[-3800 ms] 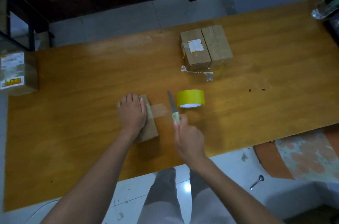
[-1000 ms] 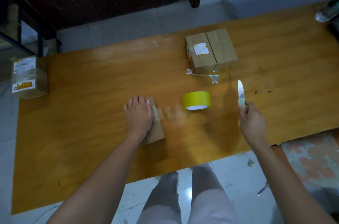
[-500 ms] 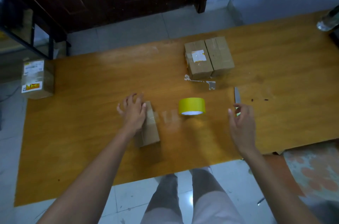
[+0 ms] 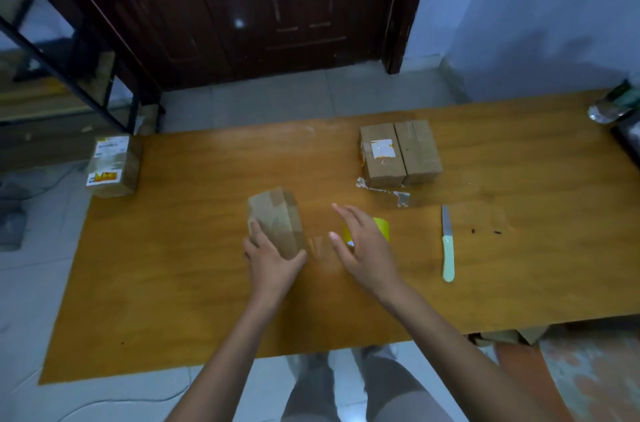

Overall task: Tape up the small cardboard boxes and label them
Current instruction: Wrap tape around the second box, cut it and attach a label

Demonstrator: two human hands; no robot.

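Small cardboard box [image 4: 275, 222]: on the desk [image 4: 180, 269] near its middle, brown tape across its far end, near end lifted a little in the left hand.
Left hand [image 4: 272, 266]: grips the near end of the small cardboard box, fingers along its left side, thumb against its right lower corner.
Right hand [image 4: 363, 245]: fingers straight and spread, holding nothing, over the yellow tape roll [image 4: 381, 227] and hiding most of it; contact cannot be told.
Knife [image 4: 447, 245]: flat on the desk right of the tape roll, pale green handle toward the person, apart from both hands.
Two taped boxes [image 4: 400, 153]: side by side at the far edge, the left one bearing a white label [image 4: 382, 149].
Labelled box [image 4: 112, 165]: at the desk's far left corner.
Tape scraps [image 4: 398, 196]: just in front of the two taped boxes.
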